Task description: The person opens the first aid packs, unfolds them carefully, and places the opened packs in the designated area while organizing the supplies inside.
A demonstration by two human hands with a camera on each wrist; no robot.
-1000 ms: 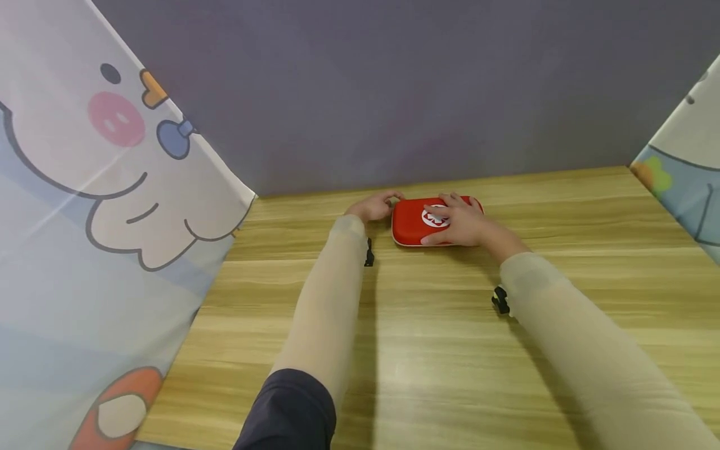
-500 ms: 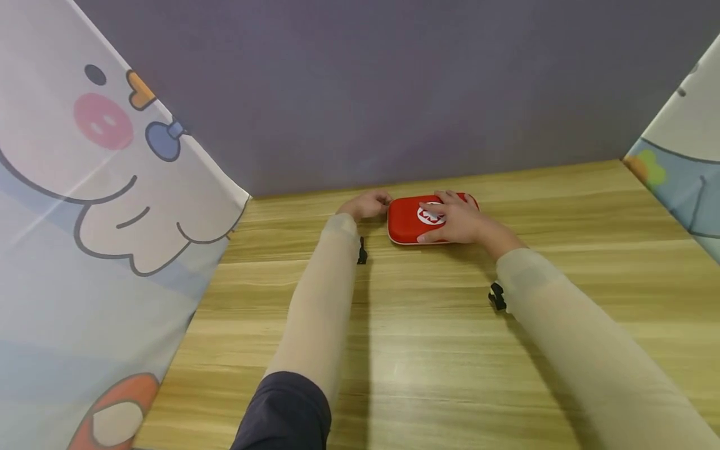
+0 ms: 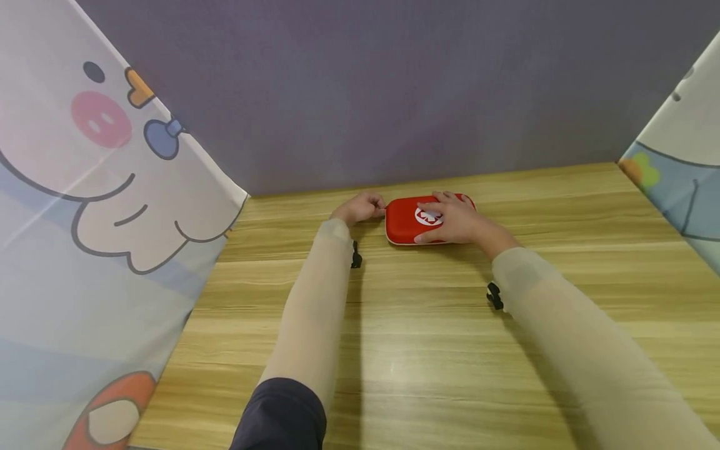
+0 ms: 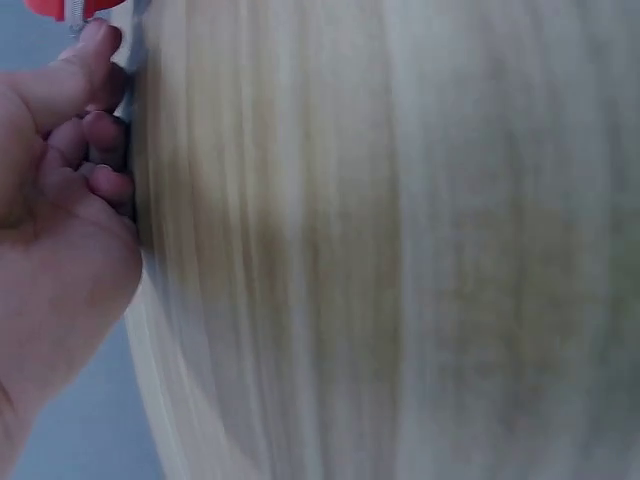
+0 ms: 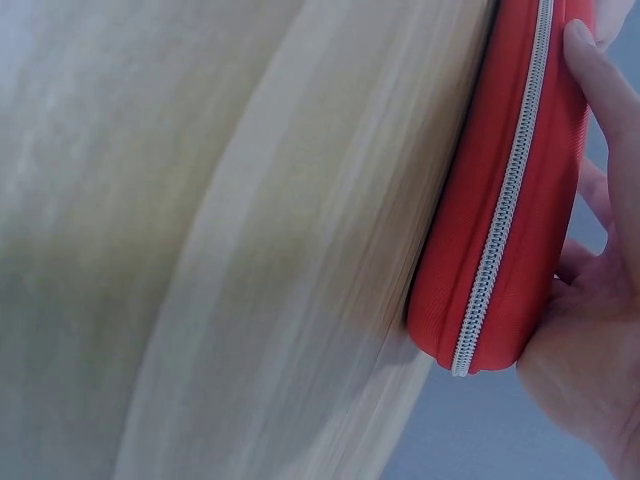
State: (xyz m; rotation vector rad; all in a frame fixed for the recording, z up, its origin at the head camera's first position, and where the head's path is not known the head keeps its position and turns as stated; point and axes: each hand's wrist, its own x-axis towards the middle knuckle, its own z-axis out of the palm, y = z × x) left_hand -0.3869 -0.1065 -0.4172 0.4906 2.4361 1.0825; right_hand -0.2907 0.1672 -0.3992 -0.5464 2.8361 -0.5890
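Note:
A red zippered hard case (image 3: pixel 402 222) with a white round emblem (image 3: pixel 429 216) lies on the wooden table near the back wall. My right hand (image 3: pixel 457 220) spreads across the right part of its lid, thumb at the near edge, fingers reaching toward the far edge. In the right wrist view the silver zipper (image 5: pixel 500 215) runs closed along the near side, with the thumb (image 5: pixel 590 60) on the lid above it. At the left end of the case my left hand (image 3: pixel 360 208) has curled fingers, thumb and forefinger pinching at the zipper's end (image 4: pixel 76 12); the pull itself is mostly hidden.
A grey wall (image 3: pixel 394 94) stands directly behind the table (image 3: pixel 416 350). Cartoon-printed curtains (image 3: pixel 112 206) hang at the left and right sides. Small black clips (image 3: pixel 494 296) show at both wrists, beside the pale sleeves.
My left hand's fingers have drawn together from the far-left corner of the case to its left end. The right hand keeps its place on the lid; the view has shifted slightly.

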